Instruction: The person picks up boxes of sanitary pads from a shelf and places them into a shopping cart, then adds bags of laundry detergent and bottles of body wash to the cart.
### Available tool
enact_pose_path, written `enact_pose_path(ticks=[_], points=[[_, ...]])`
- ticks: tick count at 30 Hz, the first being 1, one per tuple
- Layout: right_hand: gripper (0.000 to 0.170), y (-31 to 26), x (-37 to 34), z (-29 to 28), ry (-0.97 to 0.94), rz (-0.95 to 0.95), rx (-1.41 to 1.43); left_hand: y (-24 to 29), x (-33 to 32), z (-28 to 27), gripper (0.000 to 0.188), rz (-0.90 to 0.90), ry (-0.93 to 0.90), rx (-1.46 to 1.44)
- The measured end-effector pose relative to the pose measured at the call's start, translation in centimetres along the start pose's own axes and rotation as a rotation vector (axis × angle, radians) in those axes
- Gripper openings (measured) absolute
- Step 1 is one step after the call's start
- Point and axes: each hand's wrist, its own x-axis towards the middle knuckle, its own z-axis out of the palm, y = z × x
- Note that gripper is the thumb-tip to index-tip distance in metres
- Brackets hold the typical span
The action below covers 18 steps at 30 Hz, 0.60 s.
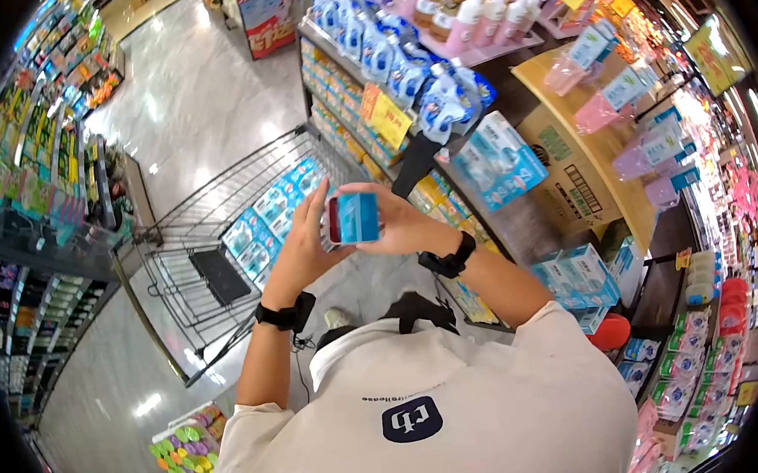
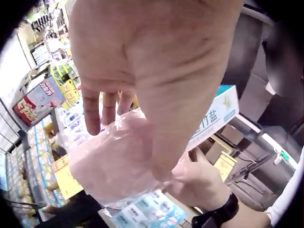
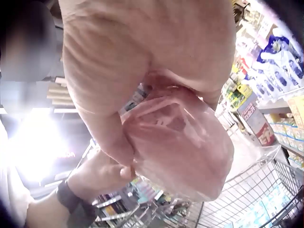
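Note:
Between both hands, in front of the chest, is a pink cup (image 2: 111, 164) in clear plastic wrap, with a blue and white toothpaste box (image 1: 358, 218) standing out of it toward the head. My left hand (image 1: 299, 249) grips one side of it, thumb and fingers round the wrap. From the other side my right hand (image 1: 406, 224) holds it too. The box (image 2: 222, 114) shows green and white print in the left wrist view. In the right wrist view the cup's crinkled wrap (image 3: 190, 152) hangs below the right palm, which hides its upper part.
A wire shopping cart (image 1: 173, 238) stands ahead to the left, with blue and white packs (image 1: 272, 211) in it. On the right, a wooden shelf (image 1: 553, 92) bears similar pink cups (image 1: 603, 113) with boxes. Blue pouches (image 1: 453, 99) line a display ahead; a blue-white carton (image 1: 499, 162) sits nearby.

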Motion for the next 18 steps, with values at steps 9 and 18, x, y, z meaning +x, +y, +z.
enact_pose_path(ticks=[9, 18], points=[[0.087, 8.3, 6.3, 8.4, -0.314, -0.194, -0.136, -11.0, -5.1, -0.7, 0.071, -0.158, 0.123, 0.12], [0.072, 22.2, 14.9, 14.1, -0.583, 0.046, -0.005, -25.6, -5.7, 1.5, 0.078, -0.597, 0.293, -0.05]])
